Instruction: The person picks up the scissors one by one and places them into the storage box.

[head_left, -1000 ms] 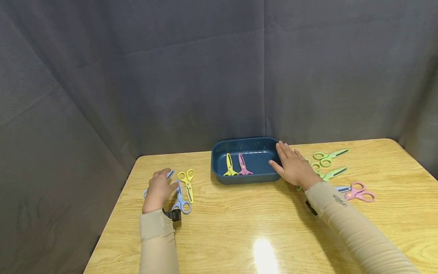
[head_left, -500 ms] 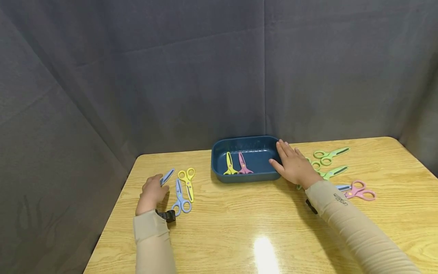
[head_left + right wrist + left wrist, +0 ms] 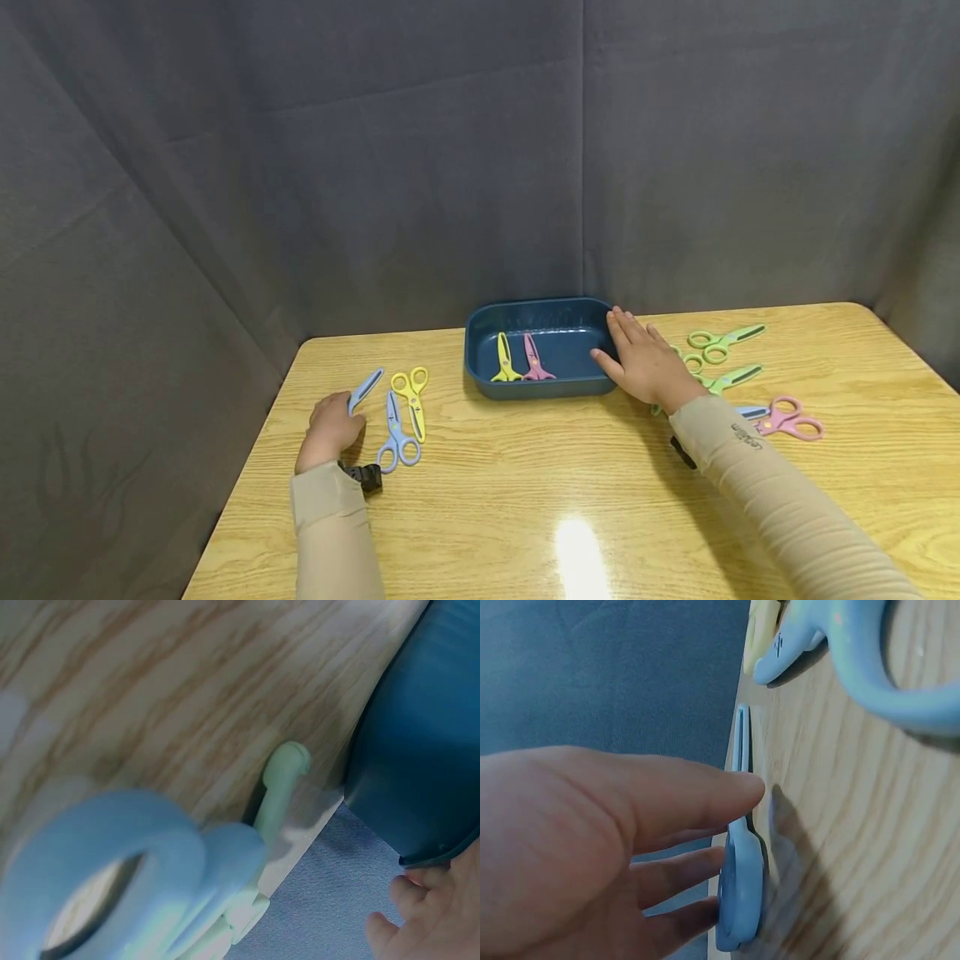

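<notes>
My left hand (image 3: 330, 427) is at the left of the table, pinching a pair of blue scissors (image 3: 366, 389) whose blade points away past the fingers. In the left wrist view the thumb lies across these blue scissors (image 3: 745, 877) near the pivot, and fingertips meet the handle from the other side. A second pair of blue scissors (image 3: 396, 433) lies just right of that hand, beside yellow scissors (image 3: 415, 404). My right hand (image 3: 647, 367) rests with straight fingers on the right rim of a dark blue bin (image 3: 480, 379). Inside the bin are yellow scissors (image 3: 505, 358) and pink scissors (image 3: 534, 358).
Right of the bin lie several green scissors (image 3: 726, 340), partly hidden by the right hand. Nearer the front, pink scissors (image 3: 783, 419) overlap a blue pair (image 3: 752, 412). A grey curtain (image 3: 420, 167) hangs behind the wooden table (image 3: 510, 492).
The left hand has drawn back a little to the left and lower, off the second blue pair, and its fingers have closed on the farther blue scissors. The right hand has stayed on the bin.
</notes>
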